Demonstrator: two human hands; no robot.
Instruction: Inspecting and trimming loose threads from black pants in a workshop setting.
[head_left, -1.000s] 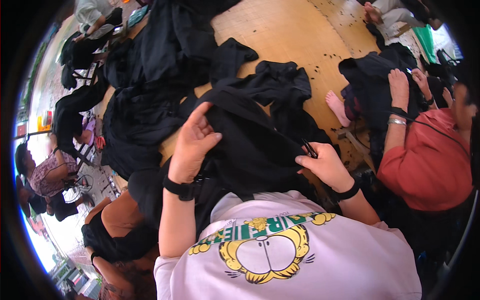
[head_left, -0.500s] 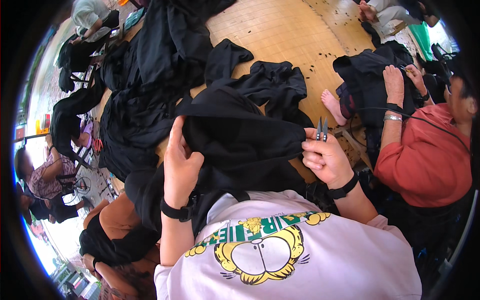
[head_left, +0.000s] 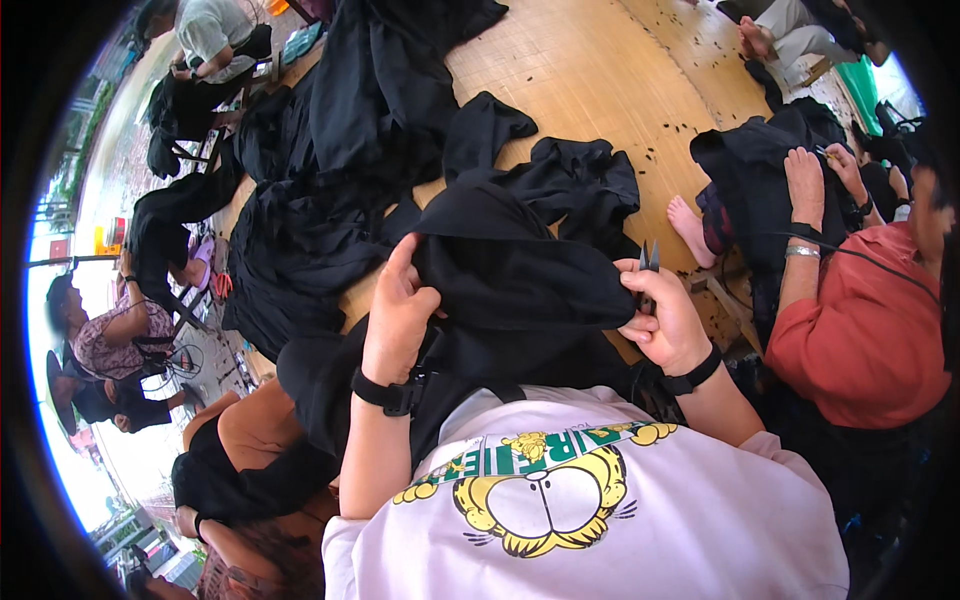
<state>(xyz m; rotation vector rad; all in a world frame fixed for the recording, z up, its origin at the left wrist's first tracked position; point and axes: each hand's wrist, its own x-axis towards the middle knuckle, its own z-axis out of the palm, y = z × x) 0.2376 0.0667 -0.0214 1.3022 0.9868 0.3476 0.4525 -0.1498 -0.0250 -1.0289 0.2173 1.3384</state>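
A black garment [head_left: 530,280] is stretched between my two hands above my lap, its edge pulled fairly straight. My left hand [head_left: 400,310] pinches the garment's left end, with the index finger up along the edge and the thumb bent. At the other end, my right hand [head_left: 665,315] grips the cloth between thumb and fingertips. The same hand also holds a small pair of thread snips [head_left: 650,258], whose pointed blades stick up past the fingers, slightly parted. Fingers and cloth hide the handles of the snips.
More black garments [head_left: 370,100] lie heaped on the wooden platform [head_left: 560,60], where dark scraps are scattered. At right a person in a red top [head_left: 860,320] works on black cloth [head_left: 750,170]. Other people sit along the left, one in a patterned top [head_left: 130,335].
The whole view has shifted, so everything appears further right. Between my hands the cloth is held slightly closer together, and the snips' blades look nearer each other and turned.
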